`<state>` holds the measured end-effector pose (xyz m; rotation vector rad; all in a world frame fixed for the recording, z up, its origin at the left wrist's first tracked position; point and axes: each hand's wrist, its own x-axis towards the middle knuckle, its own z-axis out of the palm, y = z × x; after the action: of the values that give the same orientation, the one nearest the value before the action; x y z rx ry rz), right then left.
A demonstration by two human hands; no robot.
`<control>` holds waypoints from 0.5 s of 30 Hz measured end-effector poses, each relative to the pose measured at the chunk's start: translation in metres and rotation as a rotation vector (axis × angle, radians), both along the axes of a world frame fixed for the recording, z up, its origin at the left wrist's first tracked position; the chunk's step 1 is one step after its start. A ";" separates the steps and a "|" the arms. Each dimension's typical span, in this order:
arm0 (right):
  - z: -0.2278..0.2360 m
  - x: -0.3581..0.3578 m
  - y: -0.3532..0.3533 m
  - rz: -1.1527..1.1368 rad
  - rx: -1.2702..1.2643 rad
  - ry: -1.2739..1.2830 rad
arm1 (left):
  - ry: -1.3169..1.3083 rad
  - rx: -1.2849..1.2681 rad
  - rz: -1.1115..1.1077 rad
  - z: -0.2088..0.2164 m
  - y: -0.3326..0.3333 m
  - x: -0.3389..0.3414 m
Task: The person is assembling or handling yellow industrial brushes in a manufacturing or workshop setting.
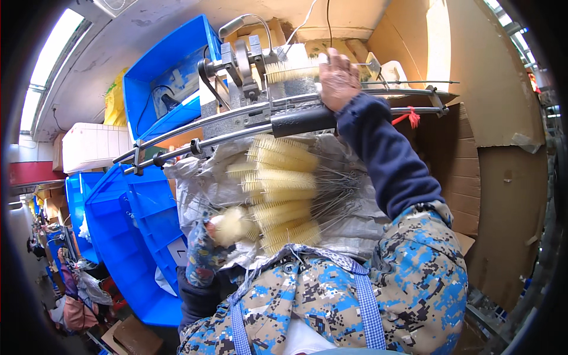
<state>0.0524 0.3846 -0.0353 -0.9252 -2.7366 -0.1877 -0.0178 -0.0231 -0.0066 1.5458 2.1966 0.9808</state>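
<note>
At the machine [245,74], my bare right hand [339,80] is closed over the right part of a cream bristle brush [287,71] that lies lengthwise along it. A thin wire stem runs on to the right of that hand. Low on the left, my left hand [204,245], in a patterned covering, is closed by a pale brush [234,226] seen nearly end-on; its fingers are partly hidden. Between my arms lies a pile of similar brushes [287,183] on a whitish woven sheet [201,177], their looped wire stems pointing right.
Two curved-looking metal rails [231,117] cross in front of the machine, with a black sleeve [303,121] and a red tie [413,117]. Blue bins [133,236] stand at left, another blue bin [139,77] behind. Cardboard [509,195] walls the right side.
</note>
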 end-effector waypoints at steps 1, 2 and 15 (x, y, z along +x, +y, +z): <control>-0.002 0.012 -0.001 -0.035 -0.055 -0.025 | -0.006 0.001 -0.005 0.000 0.001 0.004; -0.004 0.016 -0.004 -0.042 -0.218 0.064 | -0.657 0.092 0.325 0.000 0.004 0.012; 0.000 -0.016 -0.042 0.048 -0.305 0.043 | -0.349 -0.017 0.065 0.003 0.018 0.013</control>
<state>0.0367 0.3429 -0.0357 -0.9216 -2.7918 0.2627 -0.0047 -0.0048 -0.0037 1.1950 2.0119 1.1497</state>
